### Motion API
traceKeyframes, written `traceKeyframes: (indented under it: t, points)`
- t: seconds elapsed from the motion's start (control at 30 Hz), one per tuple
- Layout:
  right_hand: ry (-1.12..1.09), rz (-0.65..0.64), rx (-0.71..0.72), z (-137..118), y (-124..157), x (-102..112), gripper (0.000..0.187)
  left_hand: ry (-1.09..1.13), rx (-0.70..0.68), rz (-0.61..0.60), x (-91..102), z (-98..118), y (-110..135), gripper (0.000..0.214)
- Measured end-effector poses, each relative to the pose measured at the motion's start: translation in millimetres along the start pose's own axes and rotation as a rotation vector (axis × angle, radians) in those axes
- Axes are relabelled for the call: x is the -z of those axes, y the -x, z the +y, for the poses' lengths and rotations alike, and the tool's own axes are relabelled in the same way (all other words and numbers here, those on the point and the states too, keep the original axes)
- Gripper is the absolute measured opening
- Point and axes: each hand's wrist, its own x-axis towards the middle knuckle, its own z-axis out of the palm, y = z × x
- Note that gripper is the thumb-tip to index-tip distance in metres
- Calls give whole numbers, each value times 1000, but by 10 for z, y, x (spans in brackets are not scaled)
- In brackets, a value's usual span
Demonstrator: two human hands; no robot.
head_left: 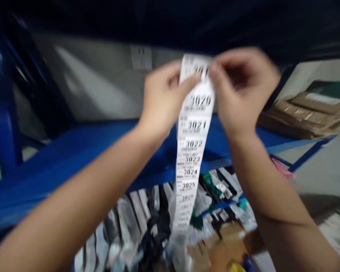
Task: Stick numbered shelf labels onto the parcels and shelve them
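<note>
A long white strip of printed number labels (191,141) hangs down in front of me, its numbers running from about 3020 at the upper part to 3026 and blurring lower down. My left hand (164,98) pinches the strip's left side near the top, thumb lying across its face. At the top right corner, my right hand (242,88) has thumb and forefinger closed on the edge; it is somewhat smeared by motion. Both hands are raised in front of a blue shelf (102,145).
Below the shelf are rows of plastic-wrapped packages (127,215) and a cardboard box (215,253). Flattened brown parcels (311,111) lie on the right. A blue upright post (5,124) stands at left, and a wall socket (141,56) is behind. A dark beam crosses overhead.
</note>
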Motion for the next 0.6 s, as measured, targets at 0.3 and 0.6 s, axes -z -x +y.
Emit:
traceKeyframes:
  t: [0.3,0.6]
  points:
    - [-164,47,146,-852,-461,-167,7,36,1,23,380,724,34,35]
    - [-97,209,345,-1410,-1727,-418,13,-438,-249,69,863,1390,-14,33]
